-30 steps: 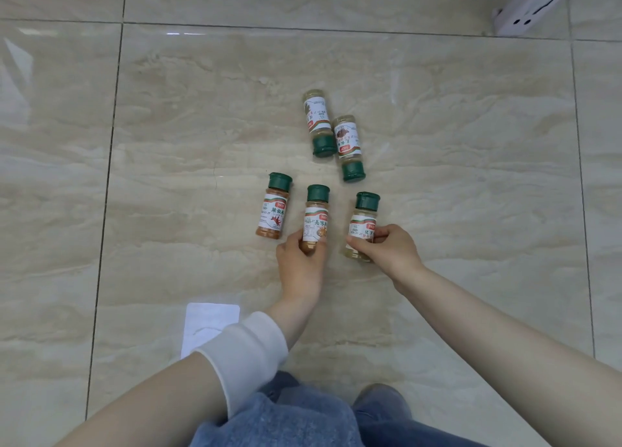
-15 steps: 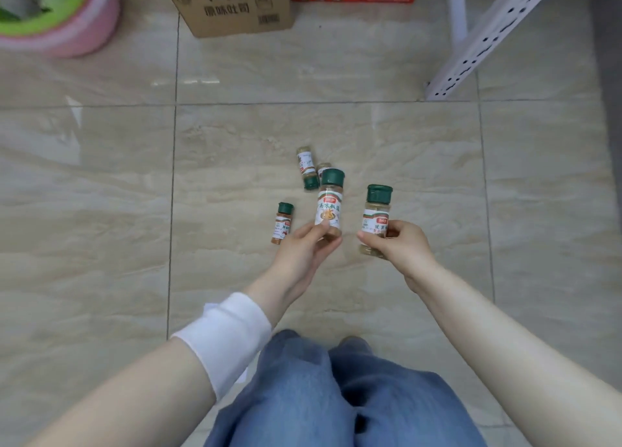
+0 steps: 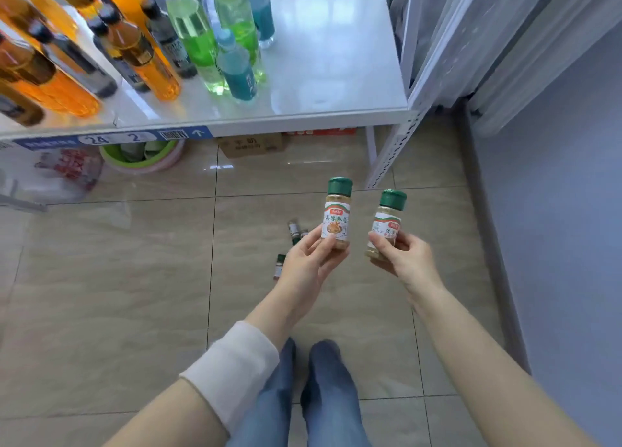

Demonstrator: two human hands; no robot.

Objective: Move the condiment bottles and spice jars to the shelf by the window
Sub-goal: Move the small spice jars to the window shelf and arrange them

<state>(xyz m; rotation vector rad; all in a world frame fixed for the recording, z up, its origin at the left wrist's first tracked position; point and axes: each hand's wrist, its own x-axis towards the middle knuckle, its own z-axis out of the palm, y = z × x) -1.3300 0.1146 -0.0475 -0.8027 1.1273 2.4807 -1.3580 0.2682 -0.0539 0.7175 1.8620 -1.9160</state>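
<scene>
Head camera, first inspector: We start at the left. What do we log on the shelf (image 3: 336,76)?

Second inspector: We log a crowd of drink bottles (image 3: 141,52), orange, dark, green and blue, standing on its left half. A blue price strip (image 3: 111,138) runs along the front edge.

First inspector: And beneath it?

Second inspector: We note a plastic bag (image 3: 64,170), a green basin (image 3: 141,159) and a cardboard box (image 3: 250,145), all on the floor tiles (image 3: 117,295) under the shelf.

First inspector: Centre of frame?

Second inspector: A few small floor jars (image 3: 279,266) sit out on the tiles, partly hidden behind the left hand (image 3: 306,265). We cannot tell whether they stand or lie. That hand, with a white sleeve (image 3: 232,362) on its forearm, pinches the lower body of the first jar (image 3: 336,216), thumb by the label and fingers behind. This green-capped jar is upright, held in the air in front of and below the shelf edge.

First inspector: To the right?

Second inspector: The right hand (image 3: 407,261) grips the second jar (image 3: 387,224) by its lower part, thumb across the front. It tilts, green cap toward the right. The two held jars are near each other but apart, and neither touches the shelf. Further right we record a pale curtain (image 3: 505,42) and a blue-grey wall (image 3: 572,211). Jeans-clad legs (image 3: 323,396) show at the bottom edge, between the forearms.
</scene>
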